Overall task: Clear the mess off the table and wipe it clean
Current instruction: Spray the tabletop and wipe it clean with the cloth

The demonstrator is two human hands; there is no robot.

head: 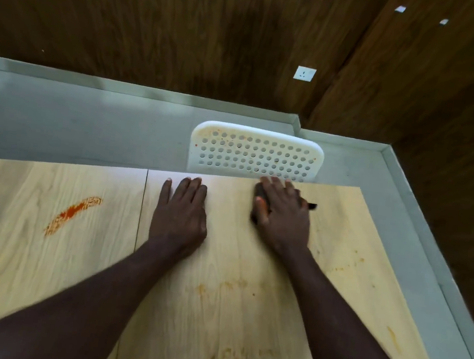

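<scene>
A light wooden table (216, 308) fills the lower view. My left hand (181, 211) lies flat on it with fingers straight, near the far edge. My right hand (283, 213) presses down on a dark cloth or sponge (261, 193) at the far edge; only dark bits of it show under the fingers and beside the hand. A thick orange-red sauce smear (73, 213) streaks the table at the left. Fainter orange stains (218, 287) mark the middle and the right side (348, 264).
A white perforated chair back (256, 155), speckled with orange, stands just beyond the table's far edge. Behind it a grey floor meets a dark wood-panelled wall with a white socket (304, 74). A seam (140, 213) splits the tabletop.
</scene>
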